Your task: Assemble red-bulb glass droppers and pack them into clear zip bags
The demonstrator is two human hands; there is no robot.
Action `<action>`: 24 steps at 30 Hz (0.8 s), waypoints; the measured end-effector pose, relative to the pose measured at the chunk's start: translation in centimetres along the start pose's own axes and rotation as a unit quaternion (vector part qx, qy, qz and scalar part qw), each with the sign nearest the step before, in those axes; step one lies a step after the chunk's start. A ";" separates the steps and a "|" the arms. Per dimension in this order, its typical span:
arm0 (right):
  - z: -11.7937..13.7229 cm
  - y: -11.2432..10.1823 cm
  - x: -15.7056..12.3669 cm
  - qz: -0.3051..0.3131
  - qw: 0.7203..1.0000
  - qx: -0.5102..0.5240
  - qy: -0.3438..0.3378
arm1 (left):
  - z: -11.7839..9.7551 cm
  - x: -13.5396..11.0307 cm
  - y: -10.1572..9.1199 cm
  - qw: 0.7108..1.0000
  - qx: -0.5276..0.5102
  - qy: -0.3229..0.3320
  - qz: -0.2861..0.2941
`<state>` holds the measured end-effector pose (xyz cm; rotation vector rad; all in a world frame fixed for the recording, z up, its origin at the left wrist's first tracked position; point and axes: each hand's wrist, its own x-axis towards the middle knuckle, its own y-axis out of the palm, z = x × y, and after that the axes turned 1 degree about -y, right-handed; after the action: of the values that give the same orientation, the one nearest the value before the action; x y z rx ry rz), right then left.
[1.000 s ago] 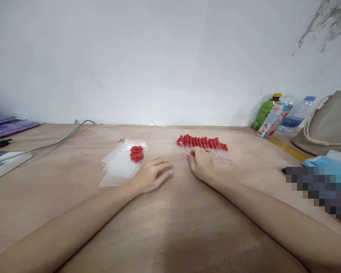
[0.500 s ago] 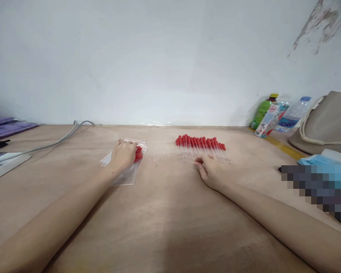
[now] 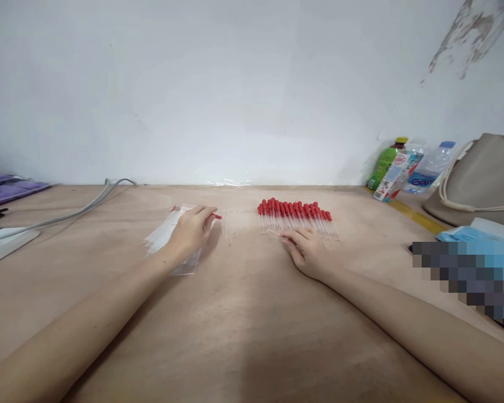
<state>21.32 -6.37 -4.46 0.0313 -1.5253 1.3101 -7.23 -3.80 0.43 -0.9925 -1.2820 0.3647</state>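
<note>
My left hand (image 3: 191,230) pinches a red rubber dropper bulb (image 3: 218,217), held just right of a clear plastic bag (image 3: 190,266). The bag lies partly under that hand, which hides much of it. Between finger and thumb of my right hand (image 3: 308,253) is a thin glass dropper tube (image 3: 274,232), its free end pointing left. Just beyond that hand, a row of droppers (image 3: 294,209) lies side by side, red bulbs toward the wall. Several loose glass tubes (image 3: 232,228), hard to make out, rest between my two hands.
Bottles (image 3: 387,162) and a beige bag (image 3: 479,173) stand at the back right, near a blue packet (image 3: 466,233) and a pixelated dark item (image 3: 466,274). On the left lie a grey cable (image 3: 84,211), purple packs (image 3: 17,190) and a white-edged flat object (image 3: 12,249).
My left hand has moved right, off the bag, with a red bulb now showing in its fingers. The glass tube in my right hand shows more plainly; that hand has barely moved.
</note>
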 end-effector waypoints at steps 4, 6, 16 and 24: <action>0.3 -0.1 0.0 0.008 1.000 0.007 0.005 | -2.8 -1.4 0.8 0.983 -0.183 0.009 0.018; 0.3 -0.2 0.0 0.014 1.000 0.011 0.006 | -3.9 -2.2 1.2 0.973 -0.220 0.027 0.070; 0.5 0.6 0.7 0.020 0.999 0.046 -0.021 | -4.6 -2.5 2.4 0.985 -0.120 0.069 0.106; 0.7 1.3 1.0 -0.007 0.998 0.048 -0.049 | -5.1 -2.6 2.5 0.977 -0.184 0.084 0.068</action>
<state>19.64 -5.78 -4.51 0.1688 -1.5400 1.3878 -2.66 -6.35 -3.00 -1.3998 -1.1526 0.1440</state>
